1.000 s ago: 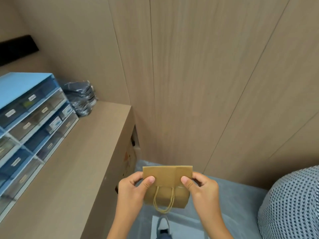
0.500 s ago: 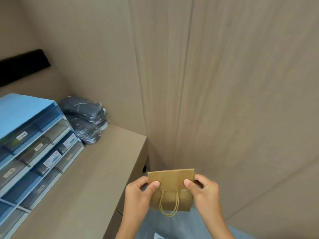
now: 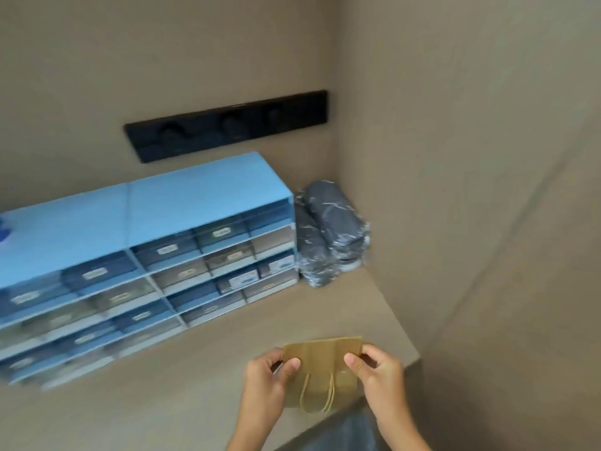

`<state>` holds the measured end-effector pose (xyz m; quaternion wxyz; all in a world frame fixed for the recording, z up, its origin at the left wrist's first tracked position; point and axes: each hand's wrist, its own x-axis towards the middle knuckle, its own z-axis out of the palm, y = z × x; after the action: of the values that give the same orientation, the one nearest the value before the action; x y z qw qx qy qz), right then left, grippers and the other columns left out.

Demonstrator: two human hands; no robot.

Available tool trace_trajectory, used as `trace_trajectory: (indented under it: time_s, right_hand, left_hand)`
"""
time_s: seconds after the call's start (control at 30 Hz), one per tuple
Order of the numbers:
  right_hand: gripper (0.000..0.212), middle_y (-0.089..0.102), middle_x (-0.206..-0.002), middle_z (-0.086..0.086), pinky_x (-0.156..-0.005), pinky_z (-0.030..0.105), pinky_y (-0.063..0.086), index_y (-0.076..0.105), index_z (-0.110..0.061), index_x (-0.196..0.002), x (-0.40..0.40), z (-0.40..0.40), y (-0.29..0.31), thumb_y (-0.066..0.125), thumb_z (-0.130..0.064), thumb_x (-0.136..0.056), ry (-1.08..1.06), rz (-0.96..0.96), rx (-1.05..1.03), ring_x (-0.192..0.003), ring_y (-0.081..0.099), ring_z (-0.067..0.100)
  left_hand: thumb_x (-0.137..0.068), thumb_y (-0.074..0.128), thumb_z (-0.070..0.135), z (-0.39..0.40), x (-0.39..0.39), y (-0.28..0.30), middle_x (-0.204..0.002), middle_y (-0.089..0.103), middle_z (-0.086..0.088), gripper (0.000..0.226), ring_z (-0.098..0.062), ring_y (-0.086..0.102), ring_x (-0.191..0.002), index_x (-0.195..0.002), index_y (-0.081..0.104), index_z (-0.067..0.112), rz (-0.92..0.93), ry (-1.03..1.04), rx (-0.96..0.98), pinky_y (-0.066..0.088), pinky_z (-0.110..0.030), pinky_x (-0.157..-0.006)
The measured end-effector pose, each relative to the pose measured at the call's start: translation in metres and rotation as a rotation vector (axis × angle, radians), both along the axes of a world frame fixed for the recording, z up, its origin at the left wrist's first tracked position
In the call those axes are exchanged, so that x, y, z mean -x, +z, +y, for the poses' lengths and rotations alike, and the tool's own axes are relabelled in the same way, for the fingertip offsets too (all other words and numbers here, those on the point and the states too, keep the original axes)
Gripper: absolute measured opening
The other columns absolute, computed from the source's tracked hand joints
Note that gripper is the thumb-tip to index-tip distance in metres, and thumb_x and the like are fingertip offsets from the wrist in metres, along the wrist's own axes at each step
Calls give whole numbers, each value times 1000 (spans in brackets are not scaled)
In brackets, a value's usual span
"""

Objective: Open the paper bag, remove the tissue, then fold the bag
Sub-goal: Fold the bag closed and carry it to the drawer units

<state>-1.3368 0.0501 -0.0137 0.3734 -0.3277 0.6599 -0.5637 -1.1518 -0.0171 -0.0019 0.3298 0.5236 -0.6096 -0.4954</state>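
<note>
Both hands pinch the small flat brown paper bag [image 3: 322, 372] by its upper corners, left hand [image 3: 266, 385] and right hand [image 3: 379, 377], each grip closed on paper, just above the near corner of the tan table [image 3: 195, 385]. Its twine handles [image 3: 317, 395] dangle. Still folded flat, it may tear or crumple if the mouth is pulled apart unevenly; no tissue shows. Farther back stand a blue drawer cabinet [image 3: 195, 203] and dark wrapped bundles [image 3: 331, 232].

Blue drawer organiser [image 3: 182, 222] on counter [image 3: 162, 402], dark wrapped bundles [image 3: 331, 232] beside — black wall strip [image 3: 227, 123]
</note>
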Motion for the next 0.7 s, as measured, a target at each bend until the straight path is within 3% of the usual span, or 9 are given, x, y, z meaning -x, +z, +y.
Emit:
trace_trajectory:
  time_s: [0.13, 0.23, 0.43, 0.5, 0.57, 0.63, 0.7]
  right_hand:
    - [25, 79, -76, -4, -61, 13, 52, 79, -25, -76, -14, -65, -14, 71, -1, -81, 261, 12, -38, -67, 71, 5]
    - [27, 79, -74, -8, -63, 14, 52, 78, -27, -72, -30, -107, -21, 71, -3, -81, 396, 51, -48, -66, 68, 3]
    - [20, 77, -72, -2, -61, 19, 51, 75, -21, -70, -54, -169, -31, 71, -4, -80, 494, 143, -35, -62, 64, 3]
    - [20, 77, -71, -1, -60, 18, 51, 75, -20, -70, -55, -181, -36, 71, -4, -80, 481, 161, -35, -61, 64, 5]
    - [12, 76, -70, 6, -63, 29, 52, 74, -12, -71, -54, -187, -41, 72, -3, -80, 464, 176, -35, -61, 63, 12]
    - [7, 76, -72, 11, -66, 37, 54, 73, -6, -74, -53, -188, -44, 71, -5, -81, 465, 190, -46, -64, 64, 17]
    - [7, 77, -74, 6, -68, 37, 54, 73, -10, -76, -52, -188, -46, 71, -7, -82, 477, 205, -51, -66, 66, 16]
  left_hand:
    - [-86, 72, -1, -19, -25, -11, -74, 80, -6, 13, -15, 68, -67, -78, 79, 5, -49, 267, 1, 52, -31, -66]
    - [-87, 71, 0, -36, -41, -20, -80, 80, -4, 17, -20, 73, -76, -80, 79, 12, -53, 404, -36, 55, -36, -73]
    - [-89, 65, -2, -73, -65, -35, -79, 78, -7, 15, -16, 66, -71, -83, 78, 3, -87, 513, -53, 52, -32, -71]
    - [-89, 65, -2, -86, -66, -36, -70, 73, 1, 19, -10, 60, -65, -77, 77, 8, -96, 493, -62, 48, -29, -67]
    - [-88, 64, -2, -97, -67, -37, -60, 67, 16, 32, 1, 56, -58, -68, 72, 22, -133, 450, -49, 45, -26, -61]
    - [-89, 64, -4, -103, -68, -41, -68, 70, 20, 31, 4, 62, -65, -78, 76, 22, -156, 425, -46, 51, -25, -66]
    - [-88, 63, -7, -105, -68, -46, -80, 75, 18, 27, 9, 69, -76, -98, 80, 12, -149, 422, -50, 54, -14, -74]
